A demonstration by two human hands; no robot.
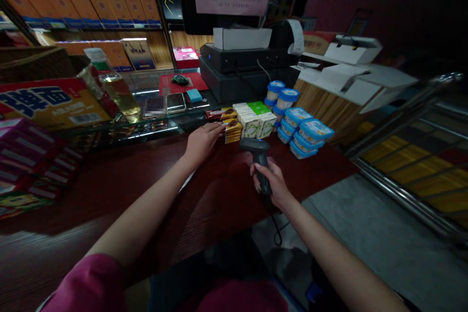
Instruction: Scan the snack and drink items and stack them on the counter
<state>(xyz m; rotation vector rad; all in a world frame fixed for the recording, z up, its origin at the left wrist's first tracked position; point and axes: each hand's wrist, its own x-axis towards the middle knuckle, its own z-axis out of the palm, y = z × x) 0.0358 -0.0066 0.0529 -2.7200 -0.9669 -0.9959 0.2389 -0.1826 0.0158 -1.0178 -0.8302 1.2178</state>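
Note:
My right hand (270, 181) is wrapped round the handle of a dark barcode scanner (260, 162), held above the red-brown counter with its cable hanging down. The scanner's head faces several white-and-green packs (255, 119). My left hand (203, 142) lies with its fingers stretched out at the edge of a stack of yellow and brown packets (233, 131). Its fingertips touch or nearly touch the stack; I cannot tell which. To the right of the packs stand stacked clear tubs with blue lids (305, 129) and round blue-lidded cups (281, 97).
Purple-and-red boxes (32, 161), a noodle carton (54, 102) and an oil-coloured bottle (119, 87) line the left. A cash register base (241, 78) stands at the back under a monitor (199, 22). Open white boxes (351, 80) and a metal rack (409, 180) are right.

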